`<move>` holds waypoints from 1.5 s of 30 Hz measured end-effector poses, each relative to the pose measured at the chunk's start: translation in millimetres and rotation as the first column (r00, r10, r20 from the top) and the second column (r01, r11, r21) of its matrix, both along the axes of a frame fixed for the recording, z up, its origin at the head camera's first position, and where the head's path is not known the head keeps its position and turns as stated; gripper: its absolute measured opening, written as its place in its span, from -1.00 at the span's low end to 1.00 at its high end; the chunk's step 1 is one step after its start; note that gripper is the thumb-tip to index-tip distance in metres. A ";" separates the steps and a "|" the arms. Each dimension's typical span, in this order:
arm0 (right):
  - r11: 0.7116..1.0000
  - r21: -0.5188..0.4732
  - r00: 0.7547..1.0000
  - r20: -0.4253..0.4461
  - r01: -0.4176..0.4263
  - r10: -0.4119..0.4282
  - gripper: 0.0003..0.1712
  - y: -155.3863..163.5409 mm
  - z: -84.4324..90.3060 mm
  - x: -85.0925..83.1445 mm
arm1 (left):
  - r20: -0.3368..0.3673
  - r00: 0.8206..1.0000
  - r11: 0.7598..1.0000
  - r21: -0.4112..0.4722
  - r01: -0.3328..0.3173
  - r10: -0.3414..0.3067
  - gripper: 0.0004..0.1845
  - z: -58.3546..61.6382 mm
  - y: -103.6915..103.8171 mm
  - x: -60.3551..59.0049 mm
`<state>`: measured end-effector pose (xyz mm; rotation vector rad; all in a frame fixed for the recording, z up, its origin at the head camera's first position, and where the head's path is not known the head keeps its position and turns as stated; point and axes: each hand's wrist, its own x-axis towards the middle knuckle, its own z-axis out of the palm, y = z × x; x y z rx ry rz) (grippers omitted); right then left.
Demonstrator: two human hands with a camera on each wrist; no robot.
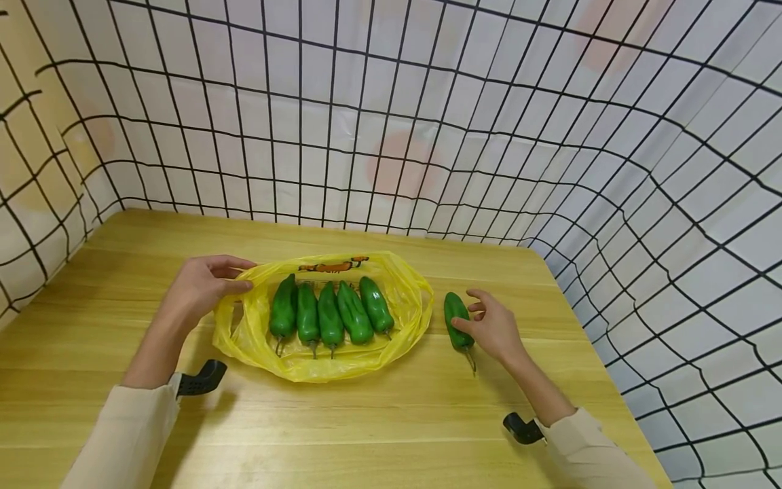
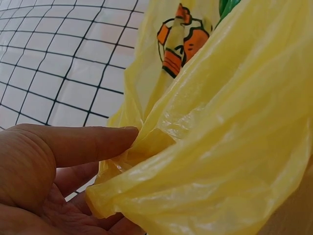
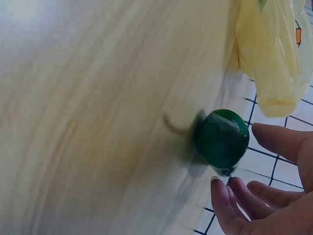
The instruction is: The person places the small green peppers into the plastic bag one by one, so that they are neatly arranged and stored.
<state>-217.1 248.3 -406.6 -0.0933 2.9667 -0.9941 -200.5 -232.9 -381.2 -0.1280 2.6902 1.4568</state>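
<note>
Five glossy green peppers (image 1: pixel 330 314) inside crinkled yellow plastic bag (image 1: pixel 408 319); left hand (image 1: pixel 200 285) pinches bag edge at 9 o'clock. Sixth green pepper (image 1: pixel 457 321) on wooden table (image 1: pixel 379 421) at 3 o'clock; right hand (image 1: pixel 493 327) fingers relaxed, touching it.

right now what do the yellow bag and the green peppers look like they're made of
Yellow bag: thin plastic film, slightly glossy and translucent; it crumples into fine creases where the left hand pinches it. Green peppers: very smooth, evenly coloured, with hard highlights, so possibly plastic replicas, though real ones cannot be ruled out.

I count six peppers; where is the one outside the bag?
In the head view, the loose pepper lies on the table, right of the yellow bag, at the right hand.
</note>
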 end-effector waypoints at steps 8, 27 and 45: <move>1.000 0.010 1.000 0.001 0.008 -0.008 -0.16 -2.6 -6.6 0.0 | 0.012 1.000 1.000 0.003 0.003 -0.003 -0.49 0.2 0.4 -0.2; 0.999 0.024 0.999 -0.002 0.033 -0.033 -0.17 -3.3 -12.3 -5.6 | 0.015 1.000 1.000 0.001 0.001 -0.001 -0.49 -0.9 -0.6 -0.8; 0.999 0.023 0.999 0.001 0.039 -0.039 -0.26 -4.1 -12.7 -7.2 | 0.022 1.000 1.000 0.000 0.000 0.000 -0.49 -1.0 0.1 -0.9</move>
